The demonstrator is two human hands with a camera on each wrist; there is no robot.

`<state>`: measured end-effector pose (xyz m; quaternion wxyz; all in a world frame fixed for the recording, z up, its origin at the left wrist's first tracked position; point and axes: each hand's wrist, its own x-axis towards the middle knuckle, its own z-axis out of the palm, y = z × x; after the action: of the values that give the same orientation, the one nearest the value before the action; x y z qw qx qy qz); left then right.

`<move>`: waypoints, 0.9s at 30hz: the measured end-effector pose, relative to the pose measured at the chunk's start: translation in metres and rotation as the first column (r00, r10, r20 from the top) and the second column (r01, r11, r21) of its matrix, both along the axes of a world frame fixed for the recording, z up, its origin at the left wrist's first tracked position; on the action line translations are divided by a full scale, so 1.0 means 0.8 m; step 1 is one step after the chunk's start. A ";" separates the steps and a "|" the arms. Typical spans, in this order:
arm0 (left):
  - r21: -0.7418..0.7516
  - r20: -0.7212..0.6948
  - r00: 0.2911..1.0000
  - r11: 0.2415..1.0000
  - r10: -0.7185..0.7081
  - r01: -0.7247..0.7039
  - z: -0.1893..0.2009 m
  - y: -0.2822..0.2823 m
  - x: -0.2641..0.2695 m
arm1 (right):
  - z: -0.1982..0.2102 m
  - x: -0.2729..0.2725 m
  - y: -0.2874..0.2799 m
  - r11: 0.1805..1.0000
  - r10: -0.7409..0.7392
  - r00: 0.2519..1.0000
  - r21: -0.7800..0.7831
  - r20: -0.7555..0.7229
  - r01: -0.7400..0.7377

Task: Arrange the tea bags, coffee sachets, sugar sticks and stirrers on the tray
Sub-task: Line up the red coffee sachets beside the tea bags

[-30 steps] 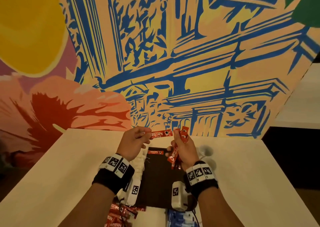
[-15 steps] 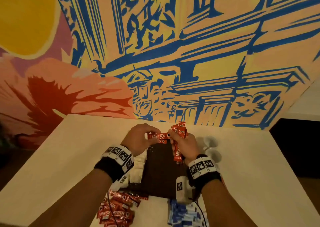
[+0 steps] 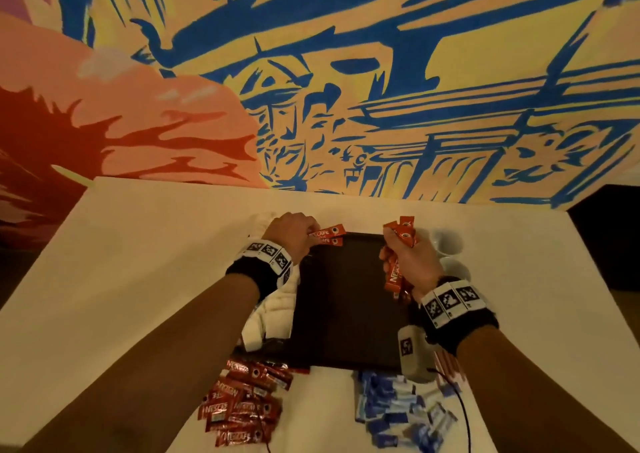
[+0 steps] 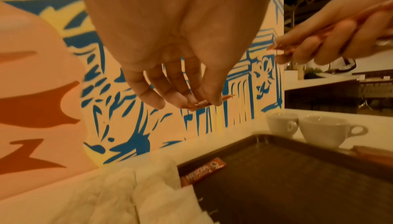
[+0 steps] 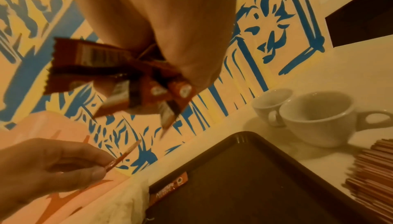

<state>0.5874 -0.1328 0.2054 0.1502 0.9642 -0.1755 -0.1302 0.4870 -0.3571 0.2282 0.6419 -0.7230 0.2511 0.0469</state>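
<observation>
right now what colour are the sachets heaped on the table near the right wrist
Blue and white sachets, a loose heap just off the dark tray's near edge; clearest in the head view.

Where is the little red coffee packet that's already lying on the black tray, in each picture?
Head: the coffee packet lies at the tray's far left corner, partly under the left hand.
Left wrist: low centre, beside the white tea bags.
Right wrist: bottom centre.
Shared landmark: that tray corner.
</observation>
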 end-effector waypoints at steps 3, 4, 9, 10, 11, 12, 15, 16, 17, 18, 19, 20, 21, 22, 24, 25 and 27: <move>0.106 -0.042 0.999 0.994 -0.024 0.028 -0.032 -0.009 0.020 | -0.015 -0.003 -0.007 1.000 0.024 0.997 0.011 -0.069 -0.023; 0.129 -0.053 0.998 0.991 -0.028 0.035 -0.042 -0.013 0.025 | -0.021 -0.003 -0.010 0.999 0.043 0.995 0.010 -0.094 -0.042; 0.291 -0.073 0.993 0.951 -0.089 0.106 -0.084 -0.030 0.032 | -0.049 -0.003 -0.014 0.997 0.079 0.990 0.004 -0.113 -0.079; 0.328 -0.063 0.993 0.937 -0.100 0.115 -0.091 -0.033 0.031 | -0.054 -0.003 -0.015 0.996 0.085 0.990 0.004 -0.117 -0.085; 0.359 -0.051 0.993 0.926 -0.108 0.119 -0.098 -0.035 0.031 | -0.058 -0.001 -0.016 0.995 0.096 0.988 0.002 -0.117 -0.097; 0.379 -0.040 0.993 0.918 -0.113 0.120 -0.104 -0.038 0.032 | -0.062 0.001 -0.018 0.994 0.112 0.987 -0.001 -0.115 -0.113; 0.402 -0.024 0.994 0.909 -0.110 0.111 -0.119 -0.046 0.035 | -0.074 0.006 -0.021 0.987 0.161 0.982 -0.012 -0.100 -0.163; 0.406 -0.022 0.994 0.908 -0.103 0.103 -0.123 -0.048 0.036 | -0.077 0.006 -0.023 0.984 0.172 0.981 -0.018 -0.093 -0.175; 0.410 -0.019 0.995 0.907 -0.097 0.096 -0.126 -0.051 0.038 | -0.080 0.006 -0.024 0.983 0.179 0.980 -0.022 -0.086 -0.182; 0.413 -0.011 0.995 0.906 -0.095 0.091 -0.128 -0.053 0.039 | -0.082 0.006 -0.025 0.982 0.184 0.980 -0.026 -0.079 -0.187; 0.418 -0.005 0.995 0.904 -0.095 0.088 -0.130 -0.055 0.038 | -0.084 0.005 -0.027 0.981 0.188 0.980 -0.029 -0.070 -0.191; 0.422 0.001 0.996 0.903 -0.093 0.084 -0.130 -0.056 0.038 | -0.086 0.004 -0.028 0.981 0.188 0.980 -0.028 -0.058 -0.190; 0.421 0.008 0.996 0.904 -0.091 0.079 -0.129 -0.056 0.037 | -0.087 0.002 -0.028 0.982 0.186 0.982 -0.026 -0.043 -0.187; 0.416 0.019 0.996 0.906 -0.090 0.074 -0.126 -0.055 0.035 | -0.086 0.001 -0.029 0.982 0.184 0.983 -0.027 -0.029 -0.185; 0.367 0.040 0.996 0.929 -0.075 0.056 -0.114 -0.054 0.031 | -0.083 -0.005 -0.029 0.983 0.182 0.983 -0.028 0.001 -0.182; 0.320 0.045 0.997 0.946 -0.060 0.043 -0.105 -0.054 0.027 | -0.080 -0.008 -0.030 0.982 0.185 0.983 -0.023 0.017 -0.185; 0.212 0.065 0.997 0.977 -0.034 0.019 -0.079 -0.057 0.014 | -0.070 -0.018 -0.030 0.980 0.198 0.979 -0.010 0.038 -0.198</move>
<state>0.5985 -0.1781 0.1424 0.0389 0.9761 -0.1785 -0.1174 0.4730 -0.3813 0.1722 0.6365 -0.7472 0.1655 0.0957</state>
